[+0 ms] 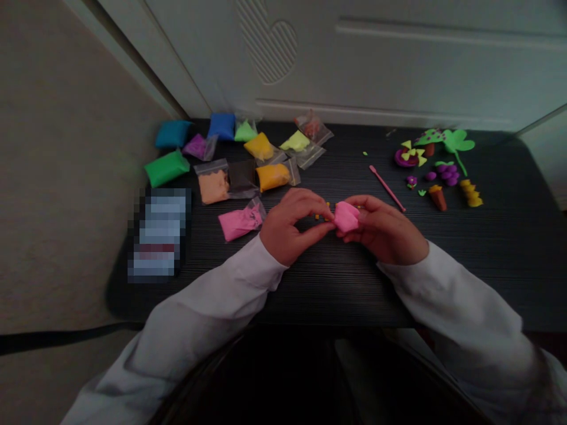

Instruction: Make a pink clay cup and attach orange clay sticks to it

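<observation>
A lump of pink modelling clay (346, 217) is held between both hands above the dark table. My left hand (296, 224) pinches its left edge with thumb and fingertips. My right hand (387, 229) grips the clay from the right, fingers curled behind and below it. Small orange clay bits (317, 217) lie on the table behind the fingers, partly hidden. Just left of my left hand rests a bag of pink clay (239, 223). Beyond my right hand lies a thin pink modelling tool (387, 188).
Several clay packets, such as a green one (167, 168) and a black one (242, 177), spread across the back left. A phone with a blurred screen (162, 233) lies at the left. Finished clay pieces, including purple grapes (447, 173), stand at the right. A white panel (398, 65) rises behind the table.
</observation>
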{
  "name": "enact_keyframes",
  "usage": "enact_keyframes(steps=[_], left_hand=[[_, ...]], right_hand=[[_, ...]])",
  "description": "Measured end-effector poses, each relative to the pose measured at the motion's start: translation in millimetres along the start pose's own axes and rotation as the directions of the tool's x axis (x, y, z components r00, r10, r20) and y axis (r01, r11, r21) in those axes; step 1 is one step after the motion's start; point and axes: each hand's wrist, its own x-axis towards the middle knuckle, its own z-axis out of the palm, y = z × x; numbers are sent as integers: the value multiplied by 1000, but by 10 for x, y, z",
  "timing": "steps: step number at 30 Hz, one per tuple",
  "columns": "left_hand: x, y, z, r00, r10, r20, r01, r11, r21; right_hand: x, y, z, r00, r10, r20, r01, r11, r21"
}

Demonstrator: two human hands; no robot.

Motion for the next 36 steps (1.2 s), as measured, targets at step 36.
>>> enact_keyframes(steps=[36], left_hand=[[-66, 46, 38, 932, -330, 150, 362, 866, -345]], right_hand=[[-131, 98, 54, 809, -580, 100, 456, 510, -729]])
